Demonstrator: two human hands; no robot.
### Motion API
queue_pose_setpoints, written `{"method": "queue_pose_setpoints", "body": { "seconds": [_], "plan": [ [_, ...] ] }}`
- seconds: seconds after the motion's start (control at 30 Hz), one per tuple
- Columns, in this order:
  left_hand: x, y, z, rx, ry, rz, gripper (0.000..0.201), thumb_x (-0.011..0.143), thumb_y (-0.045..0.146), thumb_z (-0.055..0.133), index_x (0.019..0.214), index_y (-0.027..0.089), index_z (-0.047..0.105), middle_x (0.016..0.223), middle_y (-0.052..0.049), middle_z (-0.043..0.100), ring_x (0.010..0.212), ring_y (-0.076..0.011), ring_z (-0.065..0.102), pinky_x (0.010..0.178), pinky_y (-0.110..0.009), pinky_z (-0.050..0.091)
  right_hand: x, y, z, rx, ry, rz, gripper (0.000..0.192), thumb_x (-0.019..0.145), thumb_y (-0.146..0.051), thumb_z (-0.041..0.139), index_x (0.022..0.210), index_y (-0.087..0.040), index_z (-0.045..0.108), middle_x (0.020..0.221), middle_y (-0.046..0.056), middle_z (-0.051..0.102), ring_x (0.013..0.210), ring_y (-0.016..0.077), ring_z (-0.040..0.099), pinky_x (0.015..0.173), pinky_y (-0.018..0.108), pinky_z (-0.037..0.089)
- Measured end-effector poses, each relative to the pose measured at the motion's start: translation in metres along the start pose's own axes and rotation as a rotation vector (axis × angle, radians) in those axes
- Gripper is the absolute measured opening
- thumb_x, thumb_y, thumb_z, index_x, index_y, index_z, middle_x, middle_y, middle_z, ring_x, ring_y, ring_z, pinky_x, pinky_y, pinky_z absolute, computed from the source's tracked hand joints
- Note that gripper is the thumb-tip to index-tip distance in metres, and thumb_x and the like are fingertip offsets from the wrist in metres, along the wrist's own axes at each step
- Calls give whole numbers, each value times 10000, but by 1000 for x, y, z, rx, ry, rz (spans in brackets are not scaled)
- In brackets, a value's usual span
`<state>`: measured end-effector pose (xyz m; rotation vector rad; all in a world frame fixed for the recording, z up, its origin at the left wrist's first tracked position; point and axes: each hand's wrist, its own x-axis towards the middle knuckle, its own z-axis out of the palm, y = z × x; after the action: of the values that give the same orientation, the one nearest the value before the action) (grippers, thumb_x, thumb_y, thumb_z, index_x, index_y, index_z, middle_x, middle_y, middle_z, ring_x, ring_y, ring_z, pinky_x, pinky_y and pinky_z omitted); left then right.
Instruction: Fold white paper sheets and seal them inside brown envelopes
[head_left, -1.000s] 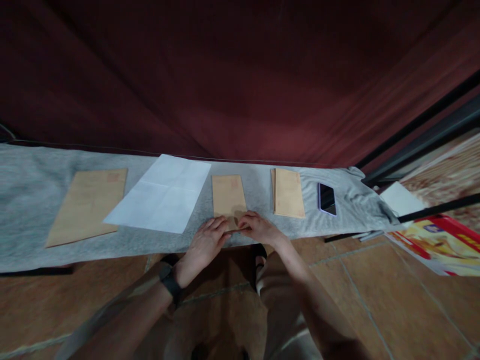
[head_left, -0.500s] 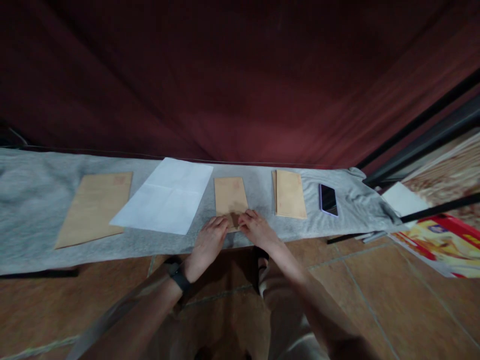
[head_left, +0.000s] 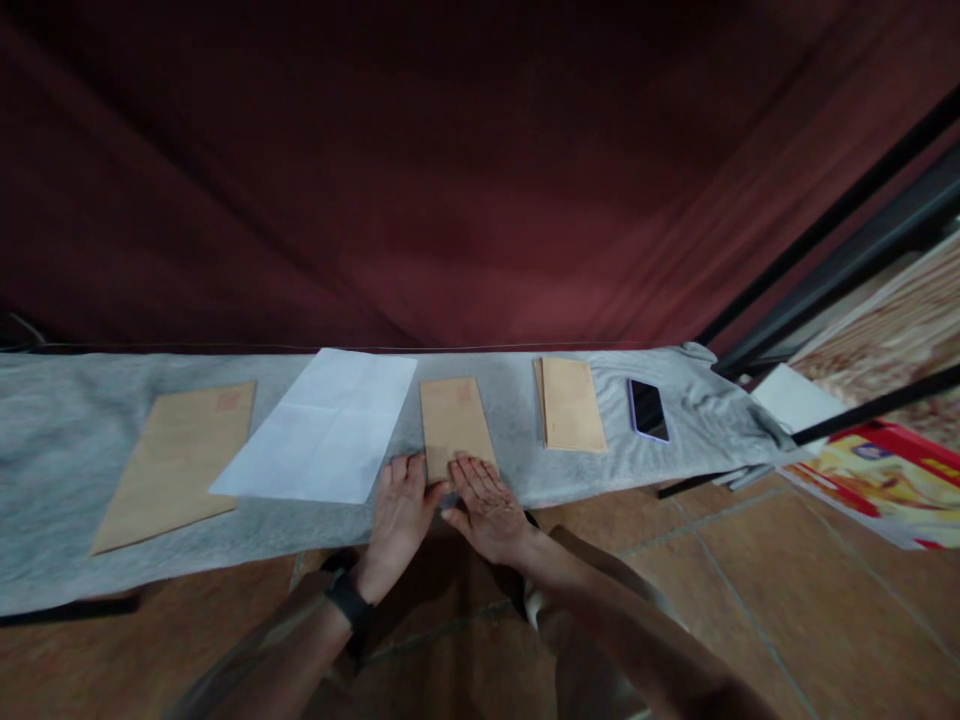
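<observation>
Two flat hands, the left hand (head_left: 400, 510) and the right hand (head_left: 486, 505), press spread fingers (head_left: 466, 470) on the near end of the small brown envelope (head_left: 454, 425) lying on the grey-covered tabletop (head_left: 67, 420), apparently flattening it; next likely needs firm smoothing.

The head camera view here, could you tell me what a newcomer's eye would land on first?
Both hands, the left hand and right hand, press flat on the near end of a small brown envelope at the middle of the grey cloth. A white sheet lies just left of it, a phone further right.
</observation>
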<state>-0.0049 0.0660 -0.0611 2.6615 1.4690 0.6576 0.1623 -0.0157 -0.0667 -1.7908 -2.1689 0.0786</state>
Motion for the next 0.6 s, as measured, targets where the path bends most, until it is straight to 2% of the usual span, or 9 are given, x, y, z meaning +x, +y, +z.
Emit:
{"method": "queue_pose_setpoints", "body": {
  "seconds": [0.2,0.4,0.5,0.6],
  "plan": [
    [1,0,-1,36,14,-25,371,926,463,584,1122,148,579,1009,-131,609,940,-301,557,847,-427,498,5,17,-6,-4,-67,184,655,1048,-458,412,1591,-114,283,1649,130,263,1540,241,251,1263,453,217],
    [4,-1,3,-91,-39,-87,266,877,375,650,1031,164,596,1015,-127,644,989,-299,604,880,-435,499,12,19,-6,-10,-67,337,624,1055,-418,368,1587,-102,290,1653,141,237,1536,284,257,1255,513,178],
    [9,-3,4,-213,-95,-178,236,829,291,671,1024,189,585,989,-89,680,938,-263,652,819,-387,518,15,16,-4,-9,-43,366,617,1051,-406,374,1590,-117,294,1649,146,254,1528,294,277,1249,522,178],
    [14,-2,2,-468,-194,-311,248,801,254,651,1031,213,565,819,-8,691,768,-206,682,679,-317,503,15,15,-2,-12,-33,376,616,1041,-395,403,1588,-127,305,1638,155,286,1523,301,289,1243,529,190]
  ]
}}
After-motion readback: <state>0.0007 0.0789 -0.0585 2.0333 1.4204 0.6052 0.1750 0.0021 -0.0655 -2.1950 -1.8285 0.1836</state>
